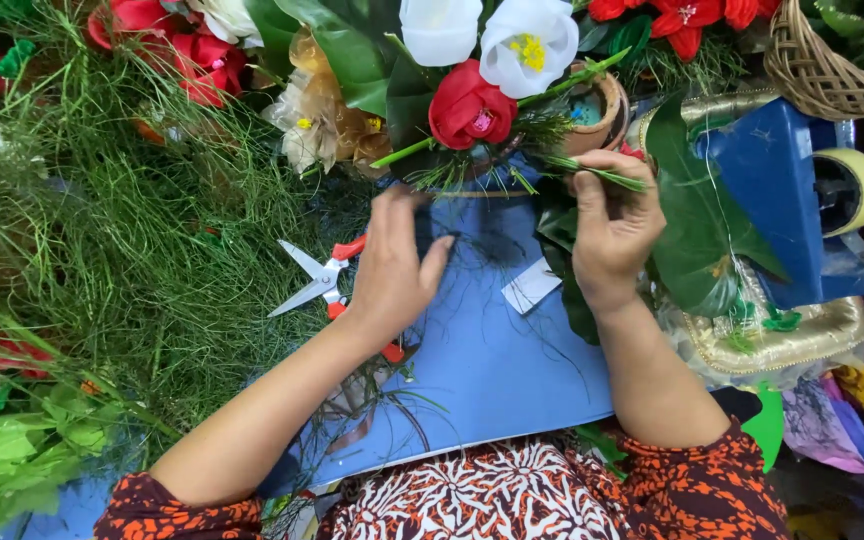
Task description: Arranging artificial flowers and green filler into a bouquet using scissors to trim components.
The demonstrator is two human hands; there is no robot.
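Observation:
My right hand (612,225) pinches a thin green stem (592,172) just below a small clay pot (597,110) that holds artificial flowers: a red rose (469,108) and white blooms (527,40). My left hand (392,270) hovers palm down over a blue board (492,360), fingers loosely apart, a fine dark strand near its fingertips. Whether it grips the strand is not clear. Red-handled scissors (322,282) lie open just left of that hand.
Long green grass-like strands (122,250) cover the left side. Large green leaves (697,220), a blue tape dispenser (802,200) with a yellowish roll, a gold-trimmed tray (792,345) and a wicker basket (822,70) crowd the right. A white tag (530,287) lies on the board.

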